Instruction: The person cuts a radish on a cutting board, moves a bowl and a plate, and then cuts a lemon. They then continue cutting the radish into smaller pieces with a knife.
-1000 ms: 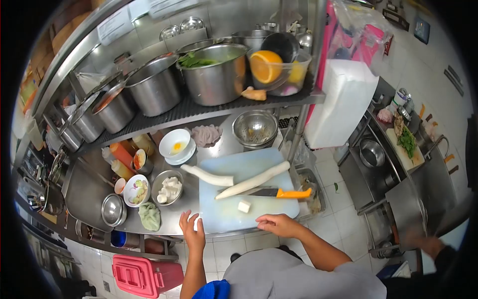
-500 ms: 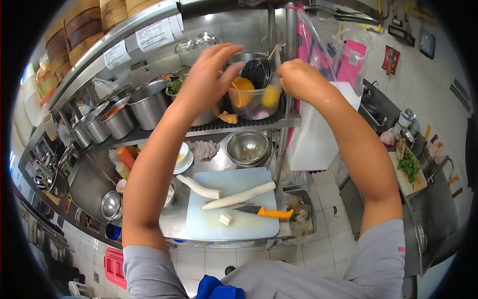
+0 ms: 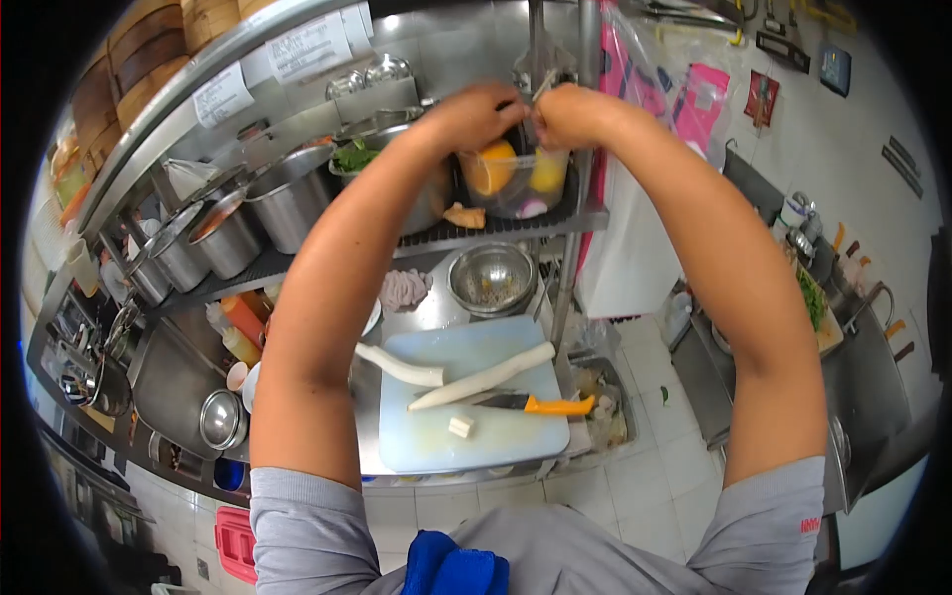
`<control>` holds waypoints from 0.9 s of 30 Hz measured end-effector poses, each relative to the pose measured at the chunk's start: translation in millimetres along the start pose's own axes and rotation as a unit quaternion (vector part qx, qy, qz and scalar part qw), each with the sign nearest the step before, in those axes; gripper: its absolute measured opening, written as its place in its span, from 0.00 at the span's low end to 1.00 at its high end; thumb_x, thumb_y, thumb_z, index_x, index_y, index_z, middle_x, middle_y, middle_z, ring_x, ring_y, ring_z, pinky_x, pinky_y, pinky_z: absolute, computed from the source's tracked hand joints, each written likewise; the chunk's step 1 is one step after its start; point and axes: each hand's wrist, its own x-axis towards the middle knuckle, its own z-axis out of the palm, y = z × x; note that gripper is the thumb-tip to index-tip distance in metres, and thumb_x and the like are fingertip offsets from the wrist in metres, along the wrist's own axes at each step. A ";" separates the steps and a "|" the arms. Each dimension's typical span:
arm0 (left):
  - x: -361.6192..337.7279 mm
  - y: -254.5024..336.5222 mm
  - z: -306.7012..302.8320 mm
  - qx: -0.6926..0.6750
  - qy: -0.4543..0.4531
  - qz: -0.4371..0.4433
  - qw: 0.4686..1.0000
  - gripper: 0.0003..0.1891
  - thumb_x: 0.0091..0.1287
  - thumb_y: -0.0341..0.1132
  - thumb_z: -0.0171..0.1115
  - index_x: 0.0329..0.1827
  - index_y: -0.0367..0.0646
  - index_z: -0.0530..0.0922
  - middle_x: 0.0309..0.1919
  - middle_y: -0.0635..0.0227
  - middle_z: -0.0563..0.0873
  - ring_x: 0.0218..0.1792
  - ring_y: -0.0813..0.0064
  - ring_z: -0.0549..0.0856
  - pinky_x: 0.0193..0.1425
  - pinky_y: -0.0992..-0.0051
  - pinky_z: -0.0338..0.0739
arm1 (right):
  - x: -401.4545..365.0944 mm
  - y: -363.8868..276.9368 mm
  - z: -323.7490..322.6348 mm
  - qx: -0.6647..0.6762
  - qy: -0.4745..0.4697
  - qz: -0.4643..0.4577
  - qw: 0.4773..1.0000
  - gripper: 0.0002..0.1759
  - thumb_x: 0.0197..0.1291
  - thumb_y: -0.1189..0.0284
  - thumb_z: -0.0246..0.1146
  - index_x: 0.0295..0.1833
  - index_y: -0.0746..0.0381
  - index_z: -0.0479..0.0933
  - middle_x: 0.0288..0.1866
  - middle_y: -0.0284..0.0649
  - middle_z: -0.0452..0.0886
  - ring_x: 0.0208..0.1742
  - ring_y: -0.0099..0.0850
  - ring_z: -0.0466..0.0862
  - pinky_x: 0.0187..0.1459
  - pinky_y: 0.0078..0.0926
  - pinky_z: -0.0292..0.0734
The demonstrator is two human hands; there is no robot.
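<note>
My left hand [image 3: 484, 114] is over a clear plastic tub [image 3: 504, 204] on the shelf, its fingers bent down and smeared by motion. Beside it, my right hand [image 3: 565, 117] is closed in a fist at the tub's rim; what it grips is hidden. Inside the tub I see an orange [image 3: 490, 171] and a yellow lemon-like fruit [image 3: 546, 173]. Below, a pale cutting board [image 3: 421, 451] carries two long peeled white roots [image 3: 486, 376], a small cut white chunk [image 3: 461, 426] and a knife with an orange handle [image 3: 557, 406].
Several steel pots [image 3: 290, 203] line the shelf to the left. Under the shelf stands a metal bowl [image 3: 493, 280]. A steel post [image 3: 561, 288] rises right of the board, near a scrap bin [image 3: 605, 412]. A second counter with greens [image 3: 813, 302] is at right.
My left hand has moved right and down over the tub, closer to my right hand. My right hand has shifted slightly left and up. The black perforated utensil in the tub is now mostly hidden.
</note>
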 end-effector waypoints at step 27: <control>-17.2 -26.9 -16.3 -0.041 -0.023 0.016 0.999 0.13 0.65 0.31 0.62 0.52 0.43 0.78 0.44 0.57 0.85 0.48 0.60 0.83 0.54 0.66 0.76 | 44.6 -6.9 5.3 0.160 -0.372 0.047 0.913 0.43 0.37 0.56 0.81 0.60 0.63 0.75 0.47 0.39 0.85 0.42 0.30 0.83 0.44 0.30 0.78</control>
